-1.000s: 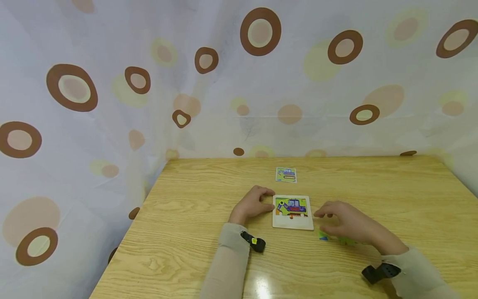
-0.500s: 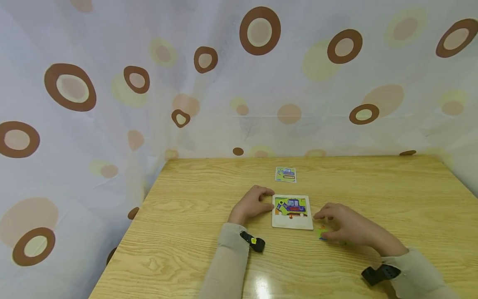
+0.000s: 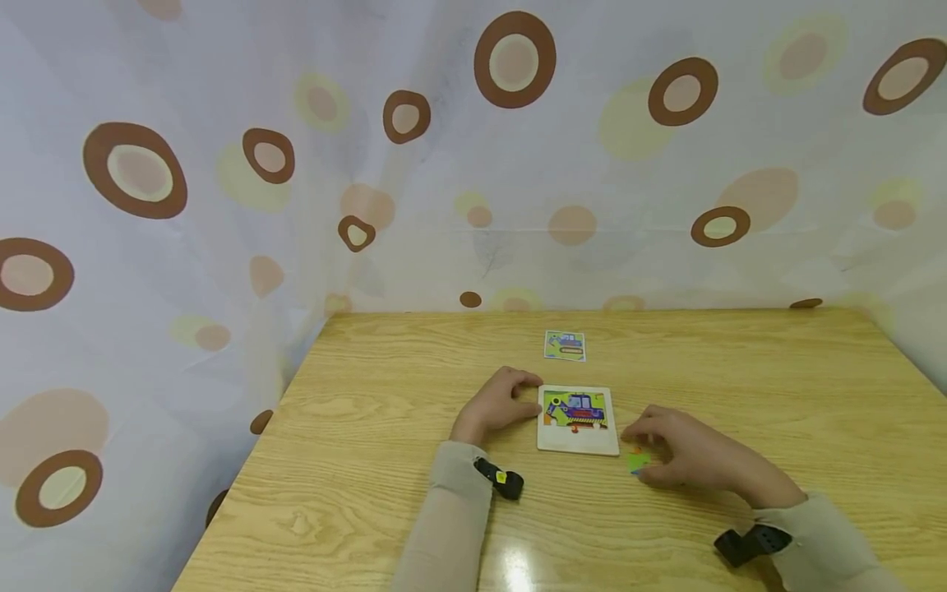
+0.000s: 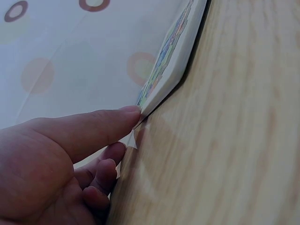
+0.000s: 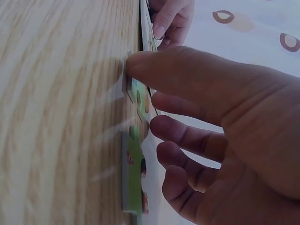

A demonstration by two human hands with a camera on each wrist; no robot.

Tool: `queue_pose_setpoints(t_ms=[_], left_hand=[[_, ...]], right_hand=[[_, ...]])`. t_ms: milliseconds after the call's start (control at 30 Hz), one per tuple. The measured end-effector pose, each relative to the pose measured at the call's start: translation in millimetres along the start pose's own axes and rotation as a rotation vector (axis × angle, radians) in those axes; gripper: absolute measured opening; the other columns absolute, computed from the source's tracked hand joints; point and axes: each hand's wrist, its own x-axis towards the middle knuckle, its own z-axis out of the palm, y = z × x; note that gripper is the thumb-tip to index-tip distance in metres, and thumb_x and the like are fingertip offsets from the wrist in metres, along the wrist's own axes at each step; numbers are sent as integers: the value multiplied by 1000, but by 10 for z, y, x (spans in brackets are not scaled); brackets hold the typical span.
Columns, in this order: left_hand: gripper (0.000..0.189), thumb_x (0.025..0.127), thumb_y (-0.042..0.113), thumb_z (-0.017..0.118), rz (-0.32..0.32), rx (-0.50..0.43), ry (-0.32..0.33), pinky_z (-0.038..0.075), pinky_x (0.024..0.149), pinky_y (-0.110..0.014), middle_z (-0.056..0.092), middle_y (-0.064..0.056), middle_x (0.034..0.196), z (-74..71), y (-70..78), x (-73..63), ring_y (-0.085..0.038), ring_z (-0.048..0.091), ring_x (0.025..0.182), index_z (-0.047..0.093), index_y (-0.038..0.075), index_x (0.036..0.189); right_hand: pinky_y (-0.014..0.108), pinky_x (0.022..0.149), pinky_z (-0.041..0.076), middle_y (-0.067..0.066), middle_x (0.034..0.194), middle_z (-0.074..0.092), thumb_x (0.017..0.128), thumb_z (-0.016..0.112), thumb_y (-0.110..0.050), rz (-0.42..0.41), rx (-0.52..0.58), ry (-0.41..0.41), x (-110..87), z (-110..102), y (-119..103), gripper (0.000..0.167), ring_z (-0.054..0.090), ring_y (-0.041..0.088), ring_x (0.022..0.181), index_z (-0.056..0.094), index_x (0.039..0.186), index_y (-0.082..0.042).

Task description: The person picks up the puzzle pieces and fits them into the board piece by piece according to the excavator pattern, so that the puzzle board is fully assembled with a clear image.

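A square puzzle board (image 3: 577, 442) lies on the table, its upper part filled with a picture of a purple-blue digger on green and its lower strip bare white. My left hand (image 3: 494, 403) touches the board's left edge with the index fingertip near the far corner and the thumb nearer me. In the left wrist view, the thumb (image 4: 103, 126) meets the board's pale side. To the right of the board, my right hand (image 3: 695, 448) pinches a green puzzle piece (image 3: 637, 460) with a blue corner. My right thumb (image 5: 150, 65) lies against its edge in the right wrist view.
Behind the board lies a small picture card (image 3: 565, 345) with the same digger. Another green puzzle piece (image 5: 134, 173) rests under my right hand in the right wrist view. A patterned curtain (image 3: 444, 181) hangs along the back of the wooden table (image 3: 355, 411).
My right hand has lowered slightly, its thumb coming to the green puzzle piece, which has shifted a little left and shows more. My left hand stays at the board's edge.
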Motion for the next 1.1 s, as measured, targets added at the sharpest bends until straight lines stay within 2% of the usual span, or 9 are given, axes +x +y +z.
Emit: queue_pose_setpoints(t_ms=[300,533,800,967,1100], left_hand=[[40,91,21,74,-16,-5,11,40,84,-29,52,-1,114,-1,-15,-10,-14,44,95,65,15,129],[40,91,20,74,-21,-4,6,40,85,-30,52,-1,115,-10,-3,-12,-15,44,95,65,14,130],[41,92,20,72,-6,-12,4,41,87,-31,53,-3,121,0,12,-18,-16,46,98,63,14,131],[41,92,19,73,-3,-18,7,41,87,-32,53,-4,120,1,28,-30,-17,46,98,63,12,131],[41,91,17,73,4,-19,6,40,85,-31,53,-4,117,1,38,-26,-17,45,97,64,11,130]], right_hand=[[35,82,49,-5,104,60,82,82,-30,10,12,-6,12,19,2,38,57,13,94,71,113,-10],[31,78,51,-4,103,64,83,81,-27,47,38,-3,4,8,-30,33,61,13,93,70,109,-8],[29,76,50,-4,105,64,83,81,-27,67,65,6,-17,-26,-53,39,57,11,92,70,114,-7],[30,77,50,-4,106,63,83,82,-26,65,54,16,-17,-37,-60,45,57,12,93,67,119,-3],[31,77,50,-5,105,64,83,81,-29,58,48,37,-18,-58,-96,44,57,12,93,68,117,-4]])
